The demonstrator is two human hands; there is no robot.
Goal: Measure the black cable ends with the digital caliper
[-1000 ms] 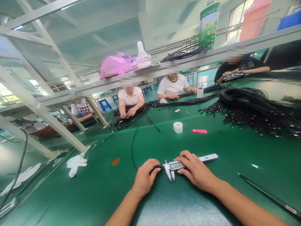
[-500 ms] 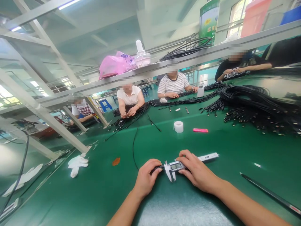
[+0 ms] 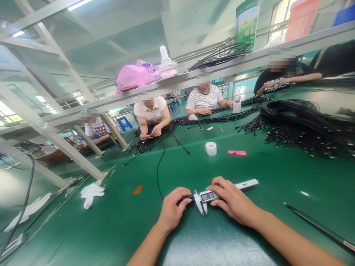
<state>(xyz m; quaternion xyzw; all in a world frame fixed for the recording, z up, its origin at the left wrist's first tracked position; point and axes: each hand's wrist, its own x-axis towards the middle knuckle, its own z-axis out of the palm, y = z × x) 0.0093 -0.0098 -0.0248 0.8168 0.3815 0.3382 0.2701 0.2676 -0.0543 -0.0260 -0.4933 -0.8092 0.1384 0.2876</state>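
My right hand point(image 3: 229, 199) grips the body of a digital caliper point(image 3: 208, 196), its beam pointing up to the right and its lit display showing digits. The thumb lies below the display, the fingers above. My left hand point(image 3: 174, 207) pinches the end of a black cable point(image 3: 158, 173) just left of the caliper's jaws. That cable end reaches to the jaws; whether they press on it is too small to tell. From the left hand, the cable curves away toward the far side of the green table point(image 3: 116, 225).
A tape roll point(image 3: 211, 149) and a pink box point(image 3: 237, 153) lie beyond my hands. White gloves point(image 3: 91, 194) are at left, a dark pointed strip point(image 3: 318, 225) at right. Black cable bundles point(image 3: 288, 118) cover the far right. Across the table, several people handle cables beneath a shelf rail point(image 3: 177, 84).
The digits on the caliper display differ slightly. My hands stay nearly in place. Across the table, the person in the white shirt has shifted and now shows a small light-coloured object in the hands.
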